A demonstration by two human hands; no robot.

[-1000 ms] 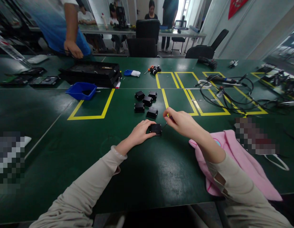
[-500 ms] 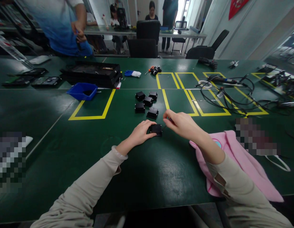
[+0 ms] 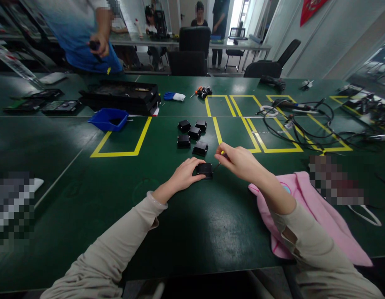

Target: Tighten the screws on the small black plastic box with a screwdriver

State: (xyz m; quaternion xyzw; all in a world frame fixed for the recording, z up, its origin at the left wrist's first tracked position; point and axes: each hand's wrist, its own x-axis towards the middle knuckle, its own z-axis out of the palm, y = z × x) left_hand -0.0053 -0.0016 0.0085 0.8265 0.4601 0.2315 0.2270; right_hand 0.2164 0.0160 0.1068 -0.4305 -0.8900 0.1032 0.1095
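Co-worker [image 3: 78,45], upper left, has shifted arms since earlier frame; right hand [image 3: 237,160], right of centre, fingers pinched on tool; left hand [image 3: 185,173], centre, clamped on black box [image 3: 205,169], mid-frame; thin tool [image 3: 217,166] between right fingertips and box, contact unclear.

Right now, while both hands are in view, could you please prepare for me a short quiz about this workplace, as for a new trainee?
1. How many small black boxes are grouped on the green table, not counting any that is held?
2. True or false: the left hand is resting on the blue tray.
3. Fill the gap: the right hand holds a thin tool, whose shaft points at the ____ side of the held box, as the wearer sees it.

Key:
1. Five.
2. False; it grips the held box.
3. Right.
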